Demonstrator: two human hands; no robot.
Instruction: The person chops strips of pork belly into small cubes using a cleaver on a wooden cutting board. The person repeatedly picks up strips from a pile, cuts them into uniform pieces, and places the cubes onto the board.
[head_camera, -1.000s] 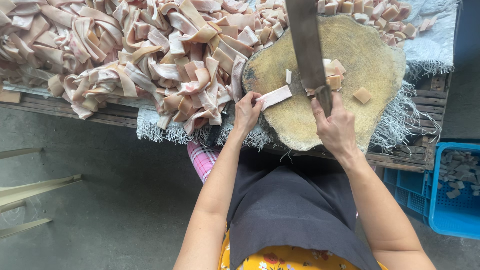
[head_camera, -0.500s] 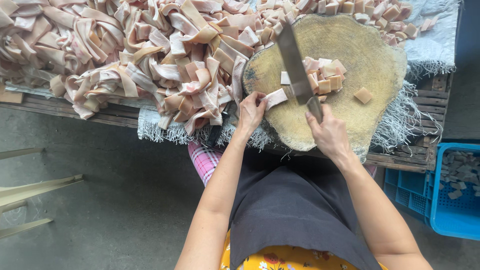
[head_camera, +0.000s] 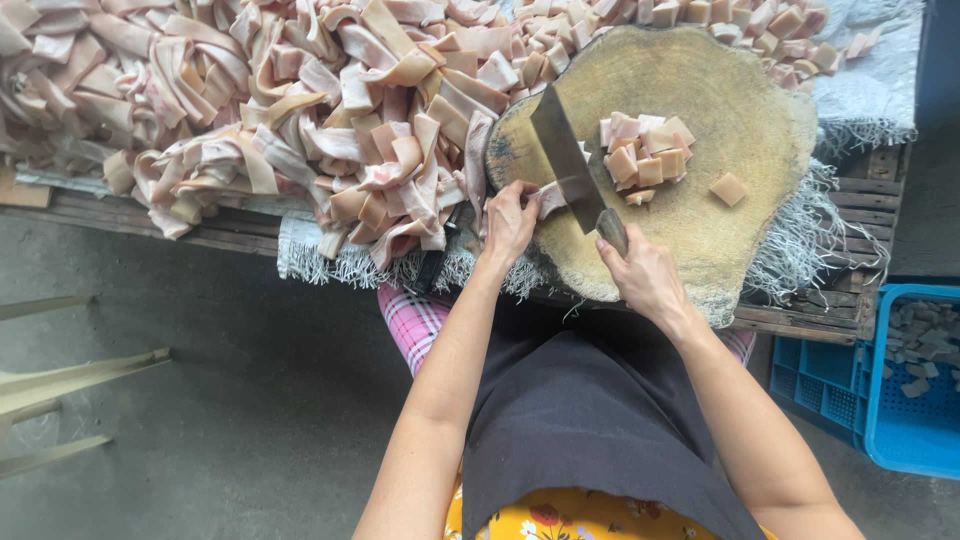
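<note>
The right hand (head_camera: 645, 280) has its grip closed around the handle of a cleaver (head_camera: 570, 165), whose broad grey blade slants up and to the left across the near left part of a round wooden chopping block (head_camera: 740, 130). The blade's lower edge meets a pale strip of pork skin (head_camera: 550, 198) lying on the block at its near left rim. The left hand (head_camera: 510, 220) presses down on that strip with bent fingers, its grip closed on the strip's end, the fingertips just beside the blade's flat side.

Just beyond the blade, toward the middle of the block, sits a small heap of cut square pieces (head_camera: 645, 155), pink and tan, touching one another. One single square piece (head_camera: 728, 188) lies apart to the right of the heap, on bare wood.

The block stands on the right part of a slatted wooden bench (head_camera: 800, 320), over a grey fringed cloth (head_camera: 860, 70) that hangs past the bench's near edge. To the left of the block, a large pile of uncut skin strips (head_camera: 300, 110) covers the bench up to its left edge and leans against the block's left side. Along the far edge, behind the block, runs a row of more cut squares (head_camera: 740, 18).

Below the bench's right corner, on the floor, stands a blue plastic crate (head_camera: 880, 400) holding greyish bits. The person wears a dark apron (head_camera: 590, 440).
</note>
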